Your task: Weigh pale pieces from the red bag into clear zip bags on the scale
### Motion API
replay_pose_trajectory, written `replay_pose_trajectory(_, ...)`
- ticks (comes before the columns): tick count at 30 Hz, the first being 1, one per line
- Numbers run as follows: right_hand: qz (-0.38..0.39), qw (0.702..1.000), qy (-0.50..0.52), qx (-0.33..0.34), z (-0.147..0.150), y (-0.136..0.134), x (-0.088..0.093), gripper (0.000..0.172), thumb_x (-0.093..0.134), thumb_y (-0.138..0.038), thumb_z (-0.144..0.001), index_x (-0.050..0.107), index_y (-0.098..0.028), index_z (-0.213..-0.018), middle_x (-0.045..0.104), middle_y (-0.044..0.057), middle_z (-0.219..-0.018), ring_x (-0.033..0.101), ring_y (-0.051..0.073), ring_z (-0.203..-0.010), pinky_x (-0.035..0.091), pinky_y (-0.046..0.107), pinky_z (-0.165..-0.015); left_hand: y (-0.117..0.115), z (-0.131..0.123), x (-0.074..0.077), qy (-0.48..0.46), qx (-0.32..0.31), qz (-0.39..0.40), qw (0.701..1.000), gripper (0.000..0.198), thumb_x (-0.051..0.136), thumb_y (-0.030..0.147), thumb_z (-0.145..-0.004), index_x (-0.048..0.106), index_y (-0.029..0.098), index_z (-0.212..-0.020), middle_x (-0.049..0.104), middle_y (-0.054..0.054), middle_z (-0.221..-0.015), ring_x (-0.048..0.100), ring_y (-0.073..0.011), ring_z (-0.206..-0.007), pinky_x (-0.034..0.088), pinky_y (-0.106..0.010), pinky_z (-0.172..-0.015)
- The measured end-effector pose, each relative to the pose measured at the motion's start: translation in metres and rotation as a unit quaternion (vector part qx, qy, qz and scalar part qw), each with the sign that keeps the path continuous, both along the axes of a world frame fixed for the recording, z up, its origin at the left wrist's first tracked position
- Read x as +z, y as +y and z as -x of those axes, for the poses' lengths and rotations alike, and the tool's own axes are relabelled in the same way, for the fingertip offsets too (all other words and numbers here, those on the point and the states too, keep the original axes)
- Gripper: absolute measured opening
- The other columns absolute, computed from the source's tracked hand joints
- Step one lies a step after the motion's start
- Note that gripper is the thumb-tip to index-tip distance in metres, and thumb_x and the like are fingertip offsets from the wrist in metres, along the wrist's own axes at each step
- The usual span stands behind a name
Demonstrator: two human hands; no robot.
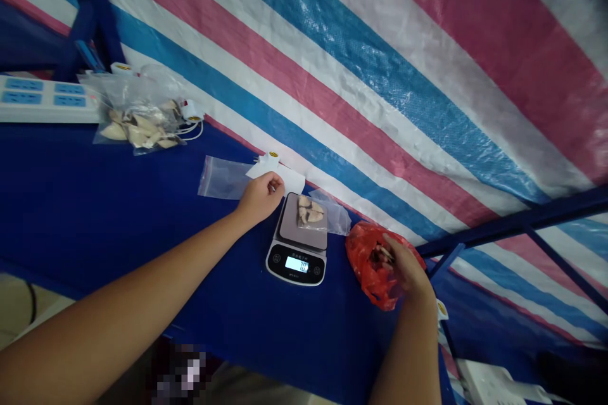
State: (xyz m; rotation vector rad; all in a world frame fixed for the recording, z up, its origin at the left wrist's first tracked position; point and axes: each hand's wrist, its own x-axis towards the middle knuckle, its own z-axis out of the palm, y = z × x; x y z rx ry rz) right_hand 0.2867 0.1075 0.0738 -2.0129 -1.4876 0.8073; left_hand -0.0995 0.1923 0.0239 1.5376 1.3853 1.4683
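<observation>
Left hand is pinching a white slip just beside the scale. Right hand is curling into the red bag on the counter; can't tell its grip. Risk: the clear pouch is overhanging the pan, so any nudge could be skewing the reading.

Soft, even, bluish light; sharp centre, bent edges, dark blurred corners.

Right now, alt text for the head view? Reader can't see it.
A person's left hand rests curled beside a small digital scale carrying a clear bag of pale pieces, while the right hand reaches into a red plastic bag. All sit on a blue table cover below a striped tarp.
</observation>
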Motion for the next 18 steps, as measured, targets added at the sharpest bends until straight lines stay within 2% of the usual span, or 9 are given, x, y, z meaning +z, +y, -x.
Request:
replay_pose_trajectory(4,0.029,0.998,0.057,-0.013,0.001,-0.004,0.006,0.025,0.057,-0.051,-0.080,0.053,-0.027,-0.073,0.062,0.002,-0.065,0.060,0.021,-0.061,0.049,0.033,-0.055,0.000,0.001,0.001,-0.001,-0.003,0.003,1.000,0.005,0.058,0.022,-0.076,0.062,0.022,-0.079,0.065,0.001,-0.072,0.057,-0.0157,-0.067,0.046,-0.030,-0.067)
replay_pose_trajectory(6,0.021,0.998,0.059,-0.018,0.000,-0.003,0.006,0.018,0.058,-0.045,-0.076,0.053,-0.027,-0.077,0.061,0.001,-0.064,0.058,0.020,-0.058,0.046,0.032,-0.052,0.000,0.001,0.001,0.002,-0.002,0.004,1.000,0.005,0.058,0.022,-0.076,0.062,0.022,-0.079,0.065,0.001,-0.073,0.058,-0.0160,-0.068,0.046,-0.030,-0.067)
replay_pose_trajectory(8,0.020,0.997,0.068,-0.031,0.000,-0.001,0.004,0.019,0.058,-0.041,-0.073,0.056,-0.027,-0.085,0.064,0.001,-0.068,0.062,0.021,-0.061,0.046,0.032,-0.052,0.000,0.001,0.001,0.005,-0.001,0.004,1.000,0.005,0.058,0.022,-0.076,0.062,0.022,-0.079,0.065,0.000,-0.073,0.058,-0.0161,-0.068,0.046,-0.030,-0.068)
replay_pose_trajectory(14,0.031,0.993,0.086,-0.077,0.009,-0.003,0.005,0.022,0.059,-0.035,-0.074,0.056,-0.027,-0.094,0.074,0.007,-0.088,0.075,0.029,-0.091,0.058,0.035,-0.065,-0.002,0.000,0.002,0.006,-0.008,0.003,1.000,0.006,0.058,0.024,-0.076,0.062,0.022,-0.080,0.065,0.000,-0.074,0.059,-0.0169,-0.071,0.046,-0.030,-0.068)
replay_pose_trajectory(18,0.037,0.993,0.088,-0.065,0.015,-0.006,0.006,0.018,0.059,-0.036,-0.077,0.054,-0.029,-0.093,0.074,0.008,-0.089,0.075,0.030,-0.092,0.062,0.041,-0.074,-0.002,0.001,0.001,0.001,-0.011,0.001,1.000,0.006,0.057,0.024,-0.076,0.062,0.022,-0.080,0.066,0.000,-0.074,0.059,-0.0166,-0.070,0.046,-0.030,-0.069)
